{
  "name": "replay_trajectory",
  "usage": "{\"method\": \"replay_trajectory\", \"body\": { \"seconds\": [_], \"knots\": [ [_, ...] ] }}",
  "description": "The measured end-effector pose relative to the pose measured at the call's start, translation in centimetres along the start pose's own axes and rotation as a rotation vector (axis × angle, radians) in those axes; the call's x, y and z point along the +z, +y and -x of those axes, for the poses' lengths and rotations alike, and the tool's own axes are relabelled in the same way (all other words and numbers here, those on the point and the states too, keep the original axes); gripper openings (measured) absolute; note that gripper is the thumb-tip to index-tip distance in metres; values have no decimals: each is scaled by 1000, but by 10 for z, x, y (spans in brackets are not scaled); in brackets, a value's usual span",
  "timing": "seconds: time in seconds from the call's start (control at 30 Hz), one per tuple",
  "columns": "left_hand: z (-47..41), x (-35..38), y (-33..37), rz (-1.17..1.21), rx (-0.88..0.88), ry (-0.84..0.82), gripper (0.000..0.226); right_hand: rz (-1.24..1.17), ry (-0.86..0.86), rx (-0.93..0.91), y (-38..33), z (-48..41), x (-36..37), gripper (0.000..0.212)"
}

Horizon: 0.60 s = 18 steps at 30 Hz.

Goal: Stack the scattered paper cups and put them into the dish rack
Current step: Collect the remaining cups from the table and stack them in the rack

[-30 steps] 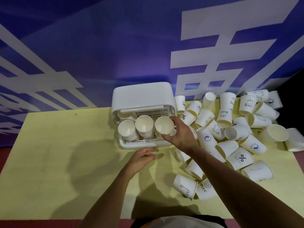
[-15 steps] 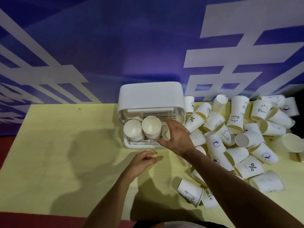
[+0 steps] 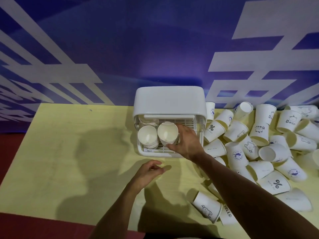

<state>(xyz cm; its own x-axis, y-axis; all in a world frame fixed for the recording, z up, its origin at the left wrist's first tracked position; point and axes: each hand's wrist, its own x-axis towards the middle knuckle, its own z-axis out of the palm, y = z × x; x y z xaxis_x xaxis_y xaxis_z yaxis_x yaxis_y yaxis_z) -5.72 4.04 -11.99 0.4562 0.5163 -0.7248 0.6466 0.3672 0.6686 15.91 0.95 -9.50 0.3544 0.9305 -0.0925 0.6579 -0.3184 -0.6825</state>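
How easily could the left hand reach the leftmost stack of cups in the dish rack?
Probably yes. The left hand hovers empty just in front of the dish rack, and the leftmost cup stack stands behind its low front wall. The right hand is in the rack's right side, off that path.

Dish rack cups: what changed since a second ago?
The right hand pushed its cup stack deeper into the dish rack and now hides it; whether it grips it is unclear. The two other cup stacks, the left hand and the scattered cups stayed put.
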Motion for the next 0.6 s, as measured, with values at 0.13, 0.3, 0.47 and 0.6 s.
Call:
{"method": "replay_trajectory", "body": {
  "seconds": [0.13, 0.3, 0.47, 0.6],
  "knots": [
    [-7, -3, -8, -13, -8, -11, 34, -31, 28, 78, -3, -13, -2, 76],
    [-10, -5, -11, 55, 9, -11, 45, -6, 40, 155, -10, -30, -6, 52],
    [-16, -12, -15, 64, 11, 12, 42, -5, 15, 222, -18, -35, -7, 45],
    [-18, -13, -17, 60, 13, 17, 29, 20, 32, 218, -21, -37, -9, 42]
  ]
}}
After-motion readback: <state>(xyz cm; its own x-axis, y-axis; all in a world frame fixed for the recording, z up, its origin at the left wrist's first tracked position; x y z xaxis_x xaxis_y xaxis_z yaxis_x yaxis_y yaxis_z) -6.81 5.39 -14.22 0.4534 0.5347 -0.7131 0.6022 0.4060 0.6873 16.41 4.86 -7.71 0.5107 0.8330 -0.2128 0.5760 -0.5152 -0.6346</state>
